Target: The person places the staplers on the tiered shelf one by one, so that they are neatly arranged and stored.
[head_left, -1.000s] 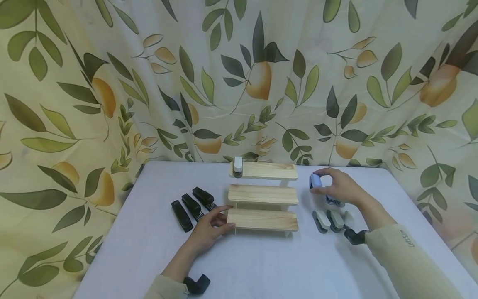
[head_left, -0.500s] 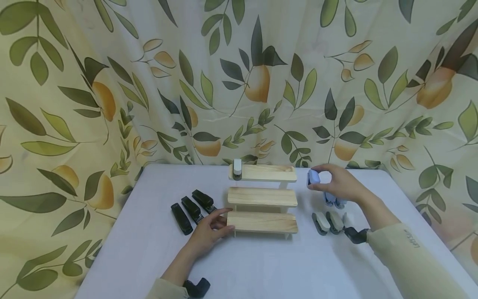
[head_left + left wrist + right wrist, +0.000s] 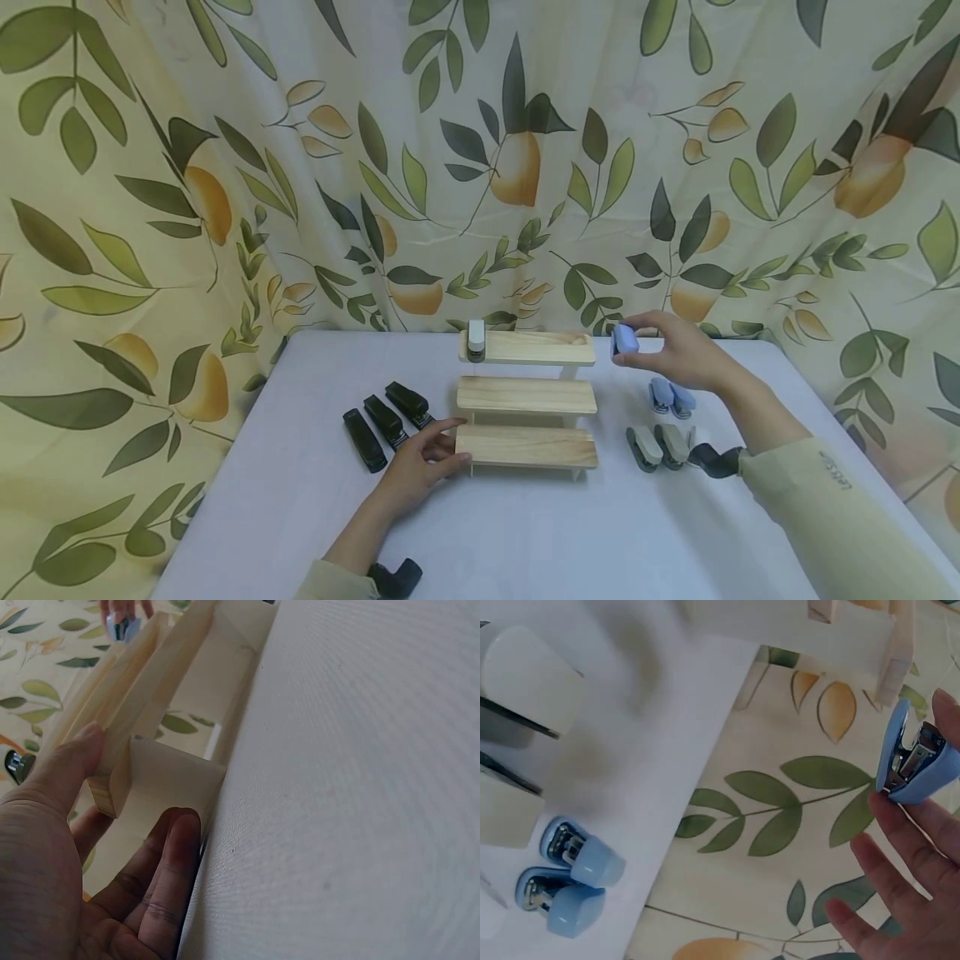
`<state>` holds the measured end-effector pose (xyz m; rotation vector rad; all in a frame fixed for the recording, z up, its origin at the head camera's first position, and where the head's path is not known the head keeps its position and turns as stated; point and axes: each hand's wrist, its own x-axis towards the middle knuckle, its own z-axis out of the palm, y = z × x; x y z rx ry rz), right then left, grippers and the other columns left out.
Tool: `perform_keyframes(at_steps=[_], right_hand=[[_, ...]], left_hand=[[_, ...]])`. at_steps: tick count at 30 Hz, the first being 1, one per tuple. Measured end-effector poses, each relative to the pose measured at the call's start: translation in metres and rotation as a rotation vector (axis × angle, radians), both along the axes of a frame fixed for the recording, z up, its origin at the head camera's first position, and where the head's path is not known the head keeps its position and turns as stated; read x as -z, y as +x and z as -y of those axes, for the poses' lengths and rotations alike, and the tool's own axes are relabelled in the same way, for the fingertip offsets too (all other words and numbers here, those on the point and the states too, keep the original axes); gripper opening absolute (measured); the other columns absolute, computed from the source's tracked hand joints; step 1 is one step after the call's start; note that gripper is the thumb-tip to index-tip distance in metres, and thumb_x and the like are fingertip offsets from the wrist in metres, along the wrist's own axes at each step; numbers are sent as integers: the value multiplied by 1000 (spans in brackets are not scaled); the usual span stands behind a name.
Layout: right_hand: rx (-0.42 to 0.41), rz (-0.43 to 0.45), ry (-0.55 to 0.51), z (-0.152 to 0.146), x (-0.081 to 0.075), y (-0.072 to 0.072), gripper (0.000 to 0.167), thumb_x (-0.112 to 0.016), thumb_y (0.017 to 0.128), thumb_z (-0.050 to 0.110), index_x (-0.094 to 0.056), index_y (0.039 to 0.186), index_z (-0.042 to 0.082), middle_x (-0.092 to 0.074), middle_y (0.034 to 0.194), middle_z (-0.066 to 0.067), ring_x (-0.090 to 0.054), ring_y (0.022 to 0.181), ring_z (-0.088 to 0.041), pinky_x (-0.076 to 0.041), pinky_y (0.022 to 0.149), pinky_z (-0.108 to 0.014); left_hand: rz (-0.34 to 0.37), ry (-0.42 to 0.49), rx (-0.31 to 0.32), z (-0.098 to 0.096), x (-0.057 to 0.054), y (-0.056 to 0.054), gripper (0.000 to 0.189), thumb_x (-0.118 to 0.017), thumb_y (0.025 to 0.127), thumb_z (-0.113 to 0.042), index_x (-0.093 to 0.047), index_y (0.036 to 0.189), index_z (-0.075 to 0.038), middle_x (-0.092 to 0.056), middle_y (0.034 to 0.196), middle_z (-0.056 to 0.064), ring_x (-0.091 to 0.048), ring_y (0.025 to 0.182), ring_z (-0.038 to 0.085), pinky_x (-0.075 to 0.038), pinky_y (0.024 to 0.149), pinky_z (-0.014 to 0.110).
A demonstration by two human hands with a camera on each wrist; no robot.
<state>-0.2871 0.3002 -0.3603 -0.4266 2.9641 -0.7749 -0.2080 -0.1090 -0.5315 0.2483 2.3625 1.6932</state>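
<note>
My right hand (image 3: 681, 354) holds a small light-blue stapler (image 3: 625, 340) in the air, right of the top tier of a three-tier wooden shelf stand (image 3: 527, 445). In the right wrist view, the thumb and fingertips pinch this stapler (image 3: 930, 769), its metal inside showing. My left hand (image 3: 415, 473) grips the left end of the lowest tier. Its thumb lies against the board (image 3: 112, 780) in the left wrist view, the other fingers curling beside the white support. A white-topped stapler (image 3: 476, 340) stands at the left end of the top tier.
Two more light-blue staplers (image 3: 671, 397) lie right of the stand, behind several greyish-white staplers (image 3: 672, 446). Several black staplers (image 3: 385, 417) lie left of the stand, close to my left hand. A leaf-patterned curtain (image 3: 480, 167) hangs behind the white table (image 3: 510, 533).
My right hand has lifted the blue stapler up and slightly left, uncovering the two blue staplers below. My left hand has stayed at the shelf stand.
</note>
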Motion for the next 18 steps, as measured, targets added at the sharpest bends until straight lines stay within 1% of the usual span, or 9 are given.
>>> perform_keyframes(at_steps=[6, 11, 18], right_hand=[[-7, -3, -5, 8, -7, 0, 80, -79, 89, 52, -51, 148, 6, -53, 148, -23, -47, 137, -48, -42, 104, -73], [-25, -21, 0, 16, -12, 0, 77, -78, 89, 54, -54, 146, 9, -56, 146, -20, -46, 140, -46, -39, 107, -74], [-50, -50, 15, 27, -15, -1, 77, -79, 89, 51, -54, 147, 7, -56, 147, -21, -47, 140, -48, -39, 108, -72]], left_hand=[[2, 1, -3, 1, 0, -1, 58, -80, 88, -48, -58, 141, -43, -68, 119, 1, -69, 100, 15, -56, 82, 32], [2, 4, -1, 1, 1, -1, 58, -80, 88, -48, -58, 141, -43, -68, 119, 1, -69, 100, 15, -56, 82, 32], [-8, 2, 4, 0, 1, -1, 59, -80, 89, -47, -58, 142, -39, -68, 119, 2, -69, 98, 13, -56, 80, 28]])
